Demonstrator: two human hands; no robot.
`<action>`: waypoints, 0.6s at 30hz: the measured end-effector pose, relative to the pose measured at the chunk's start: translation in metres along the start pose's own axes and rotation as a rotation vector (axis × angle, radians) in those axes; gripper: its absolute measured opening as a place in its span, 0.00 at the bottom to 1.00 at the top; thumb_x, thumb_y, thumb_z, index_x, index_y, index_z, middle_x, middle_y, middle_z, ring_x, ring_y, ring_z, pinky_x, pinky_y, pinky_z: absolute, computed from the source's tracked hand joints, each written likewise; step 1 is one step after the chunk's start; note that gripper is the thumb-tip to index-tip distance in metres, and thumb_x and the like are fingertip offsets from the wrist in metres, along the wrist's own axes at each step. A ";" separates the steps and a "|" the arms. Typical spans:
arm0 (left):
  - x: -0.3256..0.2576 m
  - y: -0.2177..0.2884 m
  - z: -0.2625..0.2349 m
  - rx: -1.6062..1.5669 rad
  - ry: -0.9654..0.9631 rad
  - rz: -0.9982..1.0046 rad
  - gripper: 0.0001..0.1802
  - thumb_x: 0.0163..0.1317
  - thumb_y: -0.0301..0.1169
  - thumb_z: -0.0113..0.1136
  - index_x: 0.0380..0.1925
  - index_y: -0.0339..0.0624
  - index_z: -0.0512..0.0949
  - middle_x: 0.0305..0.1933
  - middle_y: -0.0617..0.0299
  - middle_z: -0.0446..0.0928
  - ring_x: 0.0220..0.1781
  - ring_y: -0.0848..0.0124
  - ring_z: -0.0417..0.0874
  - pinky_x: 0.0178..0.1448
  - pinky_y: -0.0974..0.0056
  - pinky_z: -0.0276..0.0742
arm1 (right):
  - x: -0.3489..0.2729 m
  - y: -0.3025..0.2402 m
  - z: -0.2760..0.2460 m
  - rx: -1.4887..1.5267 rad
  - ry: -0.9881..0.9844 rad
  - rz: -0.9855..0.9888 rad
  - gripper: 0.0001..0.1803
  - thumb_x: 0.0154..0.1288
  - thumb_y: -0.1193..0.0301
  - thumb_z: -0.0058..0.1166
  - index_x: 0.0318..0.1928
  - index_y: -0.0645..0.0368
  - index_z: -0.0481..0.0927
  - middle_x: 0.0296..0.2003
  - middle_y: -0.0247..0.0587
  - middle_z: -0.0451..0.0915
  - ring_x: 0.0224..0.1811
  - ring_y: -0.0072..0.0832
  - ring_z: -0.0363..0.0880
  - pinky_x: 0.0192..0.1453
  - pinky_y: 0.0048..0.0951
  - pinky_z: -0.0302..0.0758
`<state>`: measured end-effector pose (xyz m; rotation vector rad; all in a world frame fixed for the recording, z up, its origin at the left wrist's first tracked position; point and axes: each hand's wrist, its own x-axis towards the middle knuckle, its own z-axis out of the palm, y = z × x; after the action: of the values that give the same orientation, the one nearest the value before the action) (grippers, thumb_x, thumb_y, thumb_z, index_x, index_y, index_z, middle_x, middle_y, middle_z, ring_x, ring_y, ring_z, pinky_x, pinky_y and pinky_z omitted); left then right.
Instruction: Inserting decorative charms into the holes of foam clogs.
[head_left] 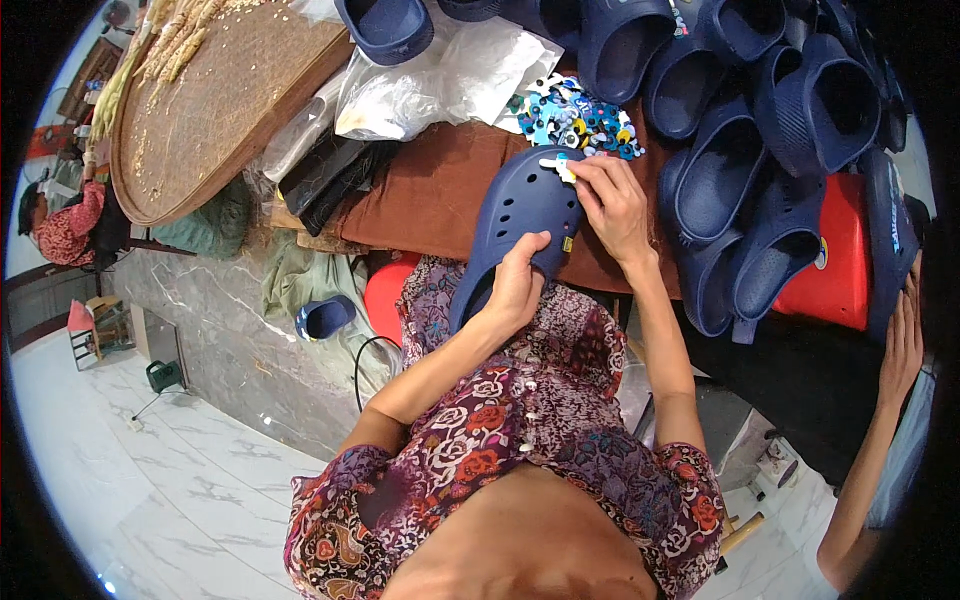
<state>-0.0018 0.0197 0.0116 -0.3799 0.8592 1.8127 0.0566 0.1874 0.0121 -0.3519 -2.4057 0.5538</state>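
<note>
A navy blue clog (522,190) with round holes in its upper rests over my lap at the table's edge, toe pointing away. My left hand (515,285) is closed round its heel side, thumb on top. At the toe, my right hand (612,205) pinches a small white and blue shoe charm (560,167) against the upper; whether its stem sits in a hole is hidden. A small yellow tag-like piece (567,244) shows on the clog's right side. Just beyond the toe lies a pile of small colourful shoe charms (580,115).
Many navy clogs (720,170) are heaped at the right, beside a red box-like object (825,260). A round woven tray (220,110) with grain stands far left, near clear plastic bags (430,80). Another person's hand (905,335) touches a clog at far right.
</note>
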 end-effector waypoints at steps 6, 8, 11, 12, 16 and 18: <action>-0.012 0.004 -0.001 0.106 0.034 -0.012 0.14 0.61 0.29 0.62 0.46 0.36 0.77 0.46 0.63 0.78 0.47 0.73 0.78 0.53 0.68 0.73 | 0.001 -0.016 -0.015 0.114 -0.046 0.018 0.13 0.57 0.76 0.61 0.44 0.58 0.82 0.39 0.41 0.78 0.42 0.40 0.77 0.49 0.38 0.75; -0.016 0.004 0.001 0.142 0.044 -0.035 0.14 0.60 0.30 0.63 0.45 0.37 0.77 0.46 0.63 0.78 0.47 0.73 0.78 0.53 0.68 0.72 | -0.004 -0.012 -0.015 0.179 -0.024 0.107 0.09 0.58 0.76 0.61 0.41 0.60 0.83 0.38 0.41 0.80 0.42 0.40 0.78 0.49 0.37 0.74; -0.024 0.003 0.006 0.199 0.059 -0.043 0.14 0.60 0.30 0.63 0.45 0.37 0.78 0.45 0.64 0.78 0.46 0.74 0.77 0.54 0.67 0.71 | -0.006 -0.005 -0.015 0.296 -0.056 0.286 0.08 0.59 0.73 0.64 0.38 0.63 0.84 0.36 0.40 0.81 0.43 0.35 0.79 0.49 0.33 0.74; -0.024 0.001 0.003 0.218 0.051 -0.038 0.14 0.60 0.30 0.63 0.45 0.37 0.77 0.46 0.64 0.77 0.46 0.74 0.76 0.54 0.66 0.71 | -0.006 -0.004 -0.016 0.377 -0.084 0.393 0.08 0.59 0.73 0.64 0.38 0.63 0.84 0.35 0.39 0.82 0.43 0.33 0.79 0.50 0.32 0.74; -0.025 -0.004 -0.004 0.286 0.029 0.009 0.16 0.59 0.28 0.62 0.47 0.36 0.75 0.47 0.63 0.75 0.47 0.73 0.74 0.56 0.66 0.70 | -0.013 0.016 -0.012 0.626 -0.171 0.519 0.13 0.61 0.71 0.66 0.45 0.61 0.82 0.47 0.37 0.78 0.49 0.26 0.77 0.55 0.26 0.72; -0.027 -0.003 -0.007 0.301 0.038 -0.008 0.16 0.59 0.27 0.62 0.48 0.36 0.75 0.47 0.62 0.76 0.49 0.71 0.76 0.57 0.64 0.71 | -0.015 0.022 -0.015 0.753 -0.228 0.609 0.20 0.63 0.68 0.65 0.53 0.60 0.79 0.52 0.38 0.75 0.55 0.25 0.74 0.60 0.26 0.70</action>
<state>0.0109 -0.0026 0.0222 -0.2240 1.1366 1.6413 0.0801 0.2058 0.0041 -0.7022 -2.0592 1.7731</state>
